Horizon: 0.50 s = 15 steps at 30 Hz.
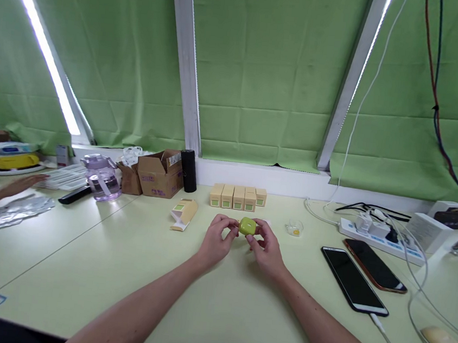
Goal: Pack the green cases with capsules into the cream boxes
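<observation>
Between my two hands, just above the pale table [120, 269], is a small rounded olive-green case [247, 226], perhaps an earbud case. My left hand [217, 241] pinches its left side between thumb and fingers. On its right side, the fingertips of my right hand [266, 249] close on it too. Left of my hands lies an opened small cardboard box [184, 214] with its flap out. Behind the case, several small tan boxes [233, 196] with green labels stand in a row.
Right of my hands are a small clear container [295, 228], a white-framed phone [354, 280], a dark phone [374, 265] and a power strip [381, 241] with cables. To the left stand a cardboard carton [160, 175], a black cylinder [188, 171] and a purple jug [103, 178]. Another person's hand [27, 182] reaches in farther left.
</observation>
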{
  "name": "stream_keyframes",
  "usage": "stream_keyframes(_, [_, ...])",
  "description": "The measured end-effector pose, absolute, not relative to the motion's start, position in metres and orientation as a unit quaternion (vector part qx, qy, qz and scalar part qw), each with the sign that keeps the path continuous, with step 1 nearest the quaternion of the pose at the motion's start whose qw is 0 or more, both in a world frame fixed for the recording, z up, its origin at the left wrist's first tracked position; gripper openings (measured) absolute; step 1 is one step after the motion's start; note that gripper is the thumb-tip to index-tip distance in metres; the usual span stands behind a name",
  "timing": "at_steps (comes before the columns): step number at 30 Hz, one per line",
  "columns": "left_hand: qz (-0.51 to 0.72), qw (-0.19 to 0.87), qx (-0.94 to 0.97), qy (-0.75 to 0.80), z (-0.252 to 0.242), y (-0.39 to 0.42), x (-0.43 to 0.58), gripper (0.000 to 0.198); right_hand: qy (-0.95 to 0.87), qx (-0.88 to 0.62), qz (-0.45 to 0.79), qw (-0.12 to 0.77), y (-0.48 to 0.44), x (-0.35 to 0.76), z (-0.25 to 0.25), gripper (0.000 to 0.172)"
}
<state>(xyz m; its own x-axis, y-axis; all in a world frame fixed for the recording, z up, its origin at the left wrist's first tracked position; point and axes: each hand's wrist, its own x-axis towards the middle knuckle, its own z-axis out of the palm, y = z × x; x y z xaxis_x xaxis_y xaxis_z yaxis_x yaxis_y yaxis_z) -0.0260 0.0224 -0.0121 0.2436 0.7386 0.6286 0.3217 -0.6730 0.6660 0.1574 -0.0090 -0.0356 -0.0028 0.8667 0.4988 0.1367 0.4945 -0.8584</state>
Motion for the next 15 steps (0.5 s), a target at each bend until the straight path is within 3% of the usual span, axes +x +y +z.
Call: stream_keyframes(15, [0.489,0.255,0.768,0.326,-0.0104,0.0220,-0.0258,0.013,-0.612,-0.337,0.371,0.611,-0.0086,0.1576,-0.0361,0.038])
